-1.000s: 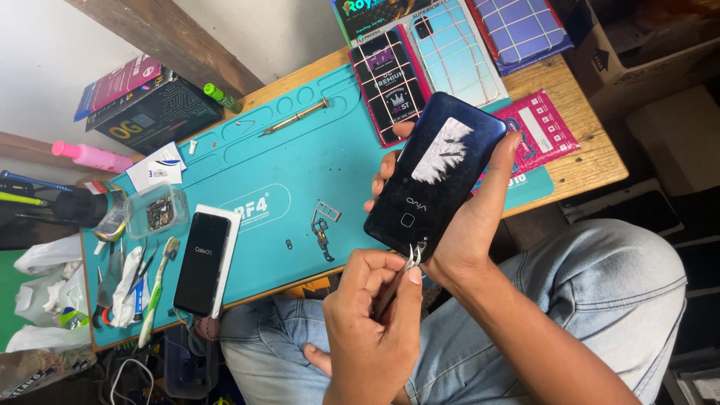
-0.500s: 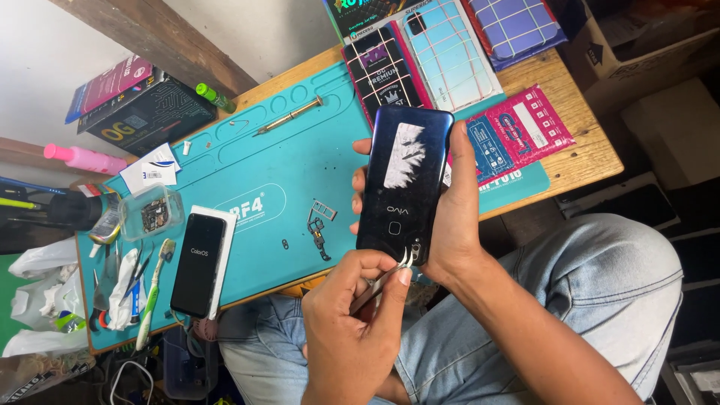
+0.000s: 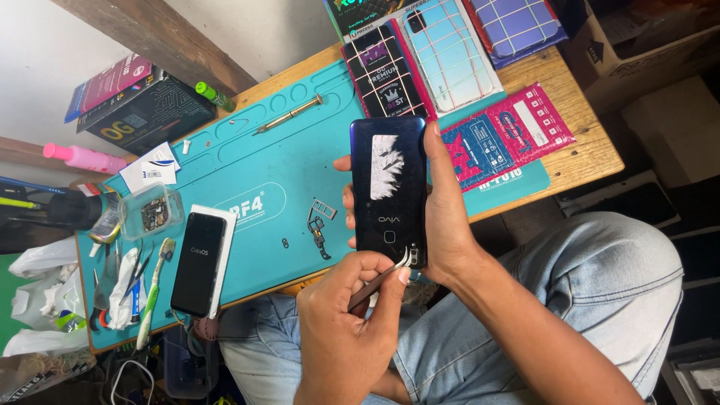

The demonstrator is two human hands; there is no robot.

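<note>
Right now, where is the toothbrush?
In the head view, the toothbrush lies at the teal mat's left end, just left of the black phone.

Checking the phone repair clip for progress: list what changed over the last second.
The right hand turned the dark phone from tilted to nearly upright. The left hand kept its tweezers at the phone's lower corner. The second phone and small parts stayed put on the teal mat.

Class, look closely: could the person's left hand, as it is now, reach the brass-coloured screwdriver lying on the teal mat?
Probably not straight away: the left hand grips metal tweezers and the brass-coloured screwdriver lies far off, though the teal mat between looks unobstructed.
</note>
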